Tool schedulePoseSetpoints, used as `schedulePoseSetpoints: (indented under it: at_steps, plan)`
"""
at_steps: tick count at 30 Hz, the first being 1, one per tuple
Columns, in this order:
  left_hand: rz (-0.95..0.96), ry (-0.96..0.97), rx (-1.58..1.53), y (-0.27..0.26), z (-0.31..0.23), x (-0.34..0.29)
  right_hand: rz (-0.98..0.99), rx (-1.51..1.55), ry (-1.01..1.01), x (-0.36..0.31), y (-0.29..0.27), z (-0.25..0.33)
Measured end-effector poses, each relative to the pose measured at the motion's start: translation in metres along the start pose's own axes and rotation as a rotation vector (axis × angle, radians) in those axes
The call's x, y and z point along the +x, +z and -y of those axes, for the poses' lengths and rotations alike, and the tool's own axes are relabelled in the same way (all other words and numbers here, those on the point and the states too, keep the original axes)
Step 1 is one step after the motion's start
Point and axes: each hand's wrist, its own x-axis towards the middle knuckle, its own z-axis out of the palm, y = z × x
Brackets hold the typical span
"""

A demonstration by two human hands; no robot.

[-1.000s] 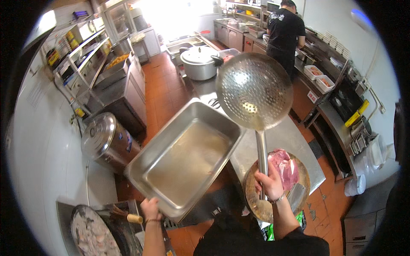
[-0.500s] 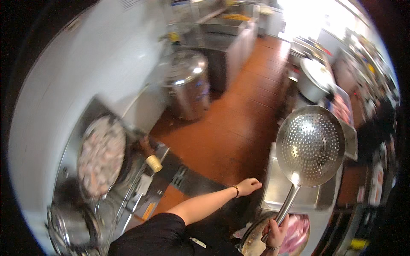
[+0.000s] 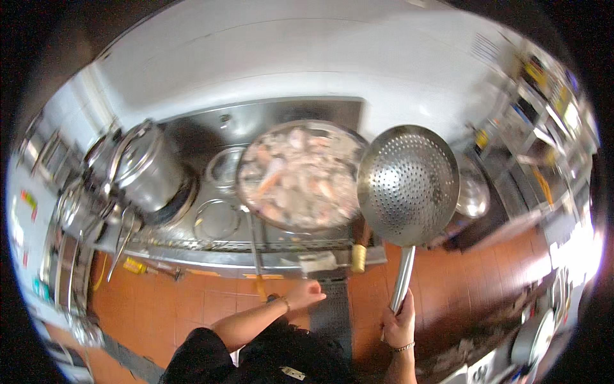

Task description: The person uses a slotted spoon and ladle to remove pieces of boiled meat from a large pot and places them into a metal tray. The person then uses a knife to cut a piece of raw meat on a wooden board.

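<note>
My right hand (image 3: pixel 398 323) grips the long metal handle of a large perforated steel skimmer (image 3: pixel 408 184), whose round bowl is held upright beside the right rim of a wide wok (image 3: pixel 297 175) full of pale and pink pieces of food. My left hand (image 3: pixel 303 294) is empty with loosely curled fingers, held in front of the stove's front edge (image 3: pixel 256 256), near a small white cloth (image 3: pixel 316 261) and the wok's wooden handle (image 3: pixel 359 251).
A tall lidded steel stockpot (image 3: pixel 142 171) stands at the stove's left, with two round burner rings (image 3: pixel 217 219) between it and the wok. A steel bowl (image 3: pixel 472 195) sits right of the skimmer. The floor (image 3: pixel 211 301) is orange tile. Shelves run along the right.
My view has swung round from the steel counter and tray to the stove. The left hand has let go of the steel tray and hangs free. The right hand still carries the skimmer.
</note>
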Motion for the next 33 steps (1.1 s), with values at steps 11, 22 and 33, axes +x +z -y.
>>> schedulePoseSetpoints:
  at_steps: [11,22,33]
  plan:
    - [-0.666,-0.427,-0.274,-0.164,0.183,-0.147,0.640,-0.038,-0.081,0.249,0.468,0.155]
    - [-0.768,-0.474,-0.154,-0.320,0.277,-0.064,0.061,-0.329,-0.239,0.373,0.575,0.167]
    - [0.022,-0.654,0.687,-0.531,0.442,0.287,-0.292,-0.501,-0.024,0.257,0.315,0.180]
